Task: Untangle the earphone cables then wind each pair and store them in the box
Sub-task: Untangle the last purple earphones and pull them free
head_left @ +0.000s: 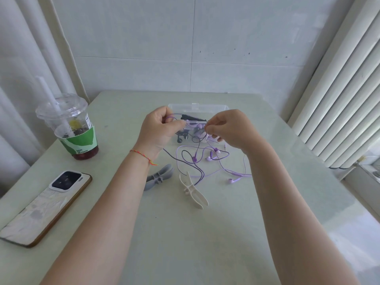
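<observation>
Both hands are raised above the pale green table [205, 233], in front of the clear plastic box [205, 108] that stands near the table's far edge. The left hand [159, 130] is curled and pinches a loop of purple earphone cable [171, 118]; the right hand [230, 128] pinches the same cable between thumb and forefinger, so a short stretch runs taut between the 2 hands. Behind that stretch, dark and purple earphones lie bunched inside the box, though how they are wound cannot be made out. Below the hands, a tangle of purple and dark cables [197, 161] spreads over the table, with purple earbuds [213, 154] among it and another earbud [231, 180] lying nearer the right forearm. A grey cable winder [159, 176] rests beside the left wrist, and a cream cable winder [194, 192] lies just right of it, touching the tangle. At the left stand a lidded drink cup [70, 128] with a straw and a phone [47, 206] lying face down.
</observation>
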Demonstrator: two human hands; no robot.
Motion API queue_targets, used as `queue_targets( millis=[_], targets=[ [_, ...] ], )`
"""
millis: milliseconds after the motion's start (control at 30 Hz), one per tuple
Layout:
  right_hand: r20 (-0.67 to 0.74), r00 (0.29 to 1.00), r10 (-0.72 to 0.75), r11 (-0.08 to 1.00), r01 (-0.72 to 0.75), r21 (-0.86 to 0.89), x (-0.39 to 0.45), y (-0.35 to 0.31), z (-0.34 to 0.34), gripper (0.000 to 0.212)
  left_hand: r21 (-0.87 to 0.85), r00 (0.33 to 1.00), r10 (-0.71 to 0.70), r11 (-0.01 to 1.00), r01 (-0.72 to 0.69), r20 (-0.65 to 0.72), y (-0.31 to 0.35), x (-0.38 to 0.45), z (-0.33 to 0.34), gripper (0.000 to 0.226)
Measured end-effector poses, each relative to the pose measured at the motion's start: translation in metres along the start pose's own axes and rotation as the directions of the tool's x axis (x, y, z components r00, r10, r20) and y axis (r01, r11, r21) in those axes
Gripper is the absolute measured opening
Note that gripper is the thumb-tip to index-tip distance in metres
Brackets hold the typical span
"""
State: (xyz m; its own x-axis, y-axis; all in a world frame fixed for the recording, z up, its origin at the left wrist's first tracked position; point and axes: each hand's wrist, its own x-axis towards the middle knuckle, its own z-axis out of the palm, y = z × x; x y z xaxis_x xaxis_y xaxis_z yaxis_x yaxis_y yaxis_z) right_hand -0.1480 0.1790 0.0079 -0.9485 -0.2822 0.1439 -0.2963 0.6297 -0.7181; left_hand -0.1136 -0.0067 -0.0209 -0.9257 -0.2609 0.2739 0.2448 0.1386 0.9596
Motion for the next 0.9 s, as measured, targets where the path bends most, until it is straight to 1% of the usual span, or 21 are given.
queue_targets(
  millis=[67,100,167,233,300,400,433,567,667,733,833,900],
  targets=[
    [-0.037,0.999,0.002,0.986,0.004,0.165,0.0,-0.001,-0.002,0.008,0.106,0.999,-0.028,0.994,0.03,-0.022,-0.004,0.001,0.0,0.031],
    [-0.042,0.999,-0.006,0.977,0.015,0.214,-0.001,-0.002,-0.003,0.008,0.146,0.999,-0.043,0.988,0.046,-0.025,-0.005,0.001,0.0,0.028],
    [-0.043,0.999,-0.013,0.954,0.026,0.298,0.0,-0.004,-0.002,0.008,0.199,0.998,-0.052,0.978,0.06,-0.047,-0.009,0.002,0.001,0.027],
    [-0.092,0.996,0.008,0.939,0.024,0.343,0.001,-0.005,-0.003,0.008,0.235,0.992,-0.045,0.969,0.073,-0.121,-0.014,0.004,0.002,0.033],
    [-0.124,0.992,0.034,0.918,0.018,0.397,0.002,-0.008,-0.004,0.012,0.287,0.982,-0.045,0.953,0.098,-0.185,-0.017,0.007,0.0,0.034],
    [-0.063,0.997,0.041,0.841,-0.001,0.541,-0.003,-0.015,-0.002,0.014,0.381,0.982,-0.05,0.917,0.117,-0.181,-0.021,0.009,0.0,0.027],
    [-0.048,0.998,0.042,0.832,-0.008,0.554,-0.004,-0.017,-0.001,0.014,0.393,0.984,-0.054,0.912,0.117,-0.169,-0.022,0.009,0.0,0.024],
    [-0.084,0.996,0.043,0.876,0.002,0.481,-0.004,-0.017,0.001,0.012,0.383,0.989,-0.072,0.916,0.116,-0.127,-0.027,0.01,0.0,0.026],
    [-0.139,0.987,0.074,0.858,0.008,0.514,-0.003,-0.018,0.001,0.012,0.389,0.993,-0.089,0.914,0.114,-0.081,-0.023,0.008,0.0,0.029],
    [-0.134,0.987,0.087,0.831,0.002,0.556,-0.003,-0.02,0.001,0.011,0.319,0.993,-0.12,0.941,0.115,-0.004,-0.015,0.003,0.003,0.029],
    [-0.103,0.992,0.074,0.805,0.001,0.593,-0.004,-0.023,0.001,0.01,0.155,0.982,-0.167,0.976,0.152,0.091,-0.002,-0.006,0.008,0.025],
    [-0.093,0.993,0.069,0.796,0.001,0.605,-0.005,-0.023,0.003,0.01,0.119,0.972,-0.188,0.978,0.172,0.138,0.004,-0.009,0.011,0.026]
  ],
)
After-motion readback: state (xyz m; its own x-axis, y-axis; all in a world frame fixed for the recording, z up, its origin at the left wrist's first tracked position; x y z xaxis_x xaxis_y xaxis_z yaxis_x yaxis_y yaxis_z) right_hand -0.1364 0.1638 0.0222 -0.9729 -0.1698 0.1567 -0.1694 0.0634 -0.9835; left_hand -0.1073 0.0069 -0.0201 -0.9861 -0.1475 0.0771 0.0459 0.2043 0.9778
